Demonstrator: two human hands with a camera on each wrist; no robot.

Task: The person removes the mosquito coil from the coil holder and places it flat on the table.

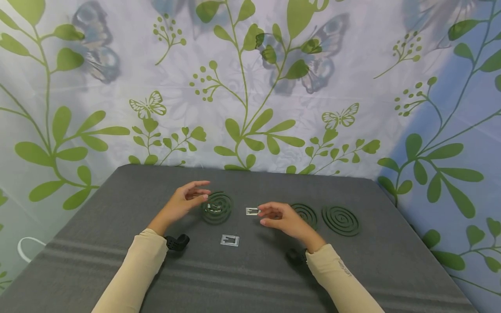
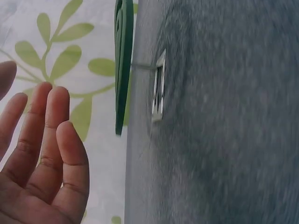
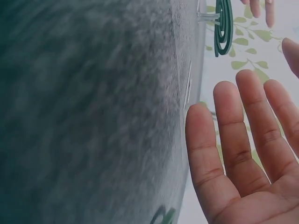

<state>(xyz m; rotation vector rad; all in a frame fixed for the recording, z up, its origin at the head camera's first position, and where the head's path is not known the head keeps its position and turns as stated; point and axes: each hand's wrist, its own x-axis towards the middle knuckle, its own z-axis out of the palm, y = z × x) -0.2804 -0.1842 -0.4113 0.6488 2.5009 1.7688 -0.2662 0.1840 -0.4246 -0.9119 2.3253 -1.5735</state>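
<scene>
A green mosquito coil (image 1: 225,216) sits raised above the table on a metal stand (image 2: 159,88), whose thin prong reaches toward it in the left wrist view. My left hand (image 1: 185,201) hovers at the coil's left edge, fingers loosely spread, gripping nothing. Over the table on the right, my right hand (image 1: 282,219) hangs with relaxed fingers and holds nothing. Its fingertips overlap a second metal stand (image 1: 251,211) in the head view. Behind that hand, another mosquito coil (image 1: 307,213) is partly hidden. In the right wrist view, the raised coil (image 3: 224,28) appears beyond the fingers.
A third mosquito coil (image 1: 340,220) lies at the right. Nearer the front is another flat metal stand (image 1: 229,240). Grey cloth covers the table (image 1: 219,282), and a leaf-patterned curtain (image 1: 250,87) hangs behind it. A white loop (image 1: 24,248) shows beyond the left edge.
</scene>
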